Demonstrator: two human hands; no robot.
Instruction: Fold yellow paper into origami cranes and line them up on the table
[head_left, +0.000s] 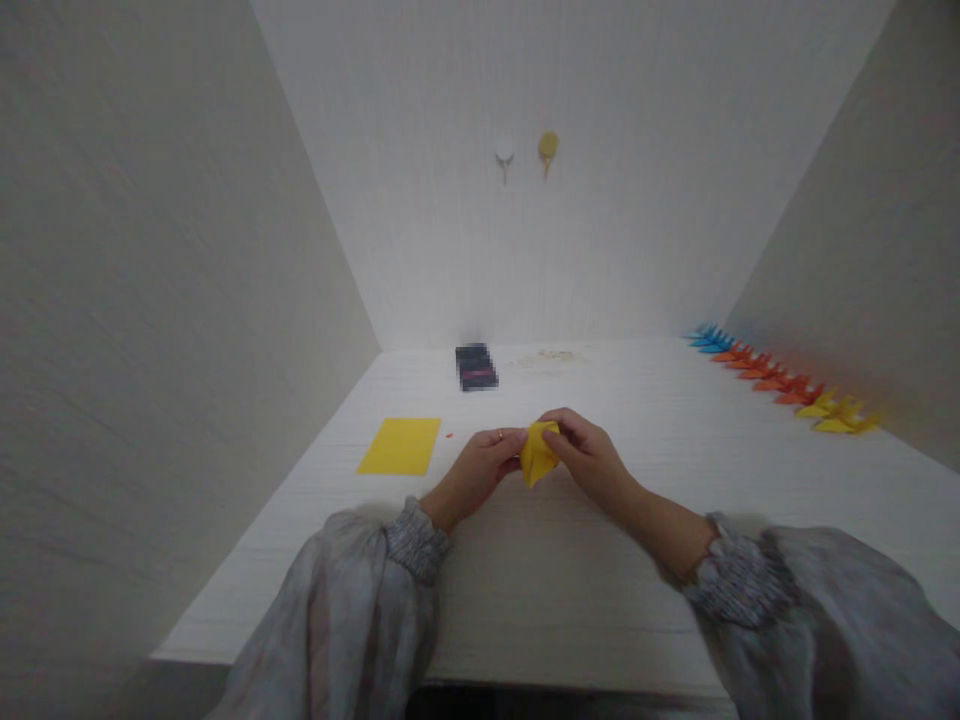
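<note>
Between my two hands, just above the white table, is a small piece of folded yellow paper [538, 458], its pointed end toward me. My left hand [489, 462] pinches its left edge; a ring shows on one finger. From the right, my right hand [589, 452] grips the paper's upper right part with thumb and fingers. Some fingertips are hidden behind the paper. To the left of my hands a flat yellow square sheet [400, 446] lies on the table.
A row of folded paper cranes, blue [711, 339], orange-red [772, 376] and yellow [838, 411], stands along the right wall. A dark blurred rectangular object [476, 367] lies near the back wall. Two hooks, white [504, 157] and yellow [548, 147], hang there. The table's front edge [570, 688] is near me.
</note>
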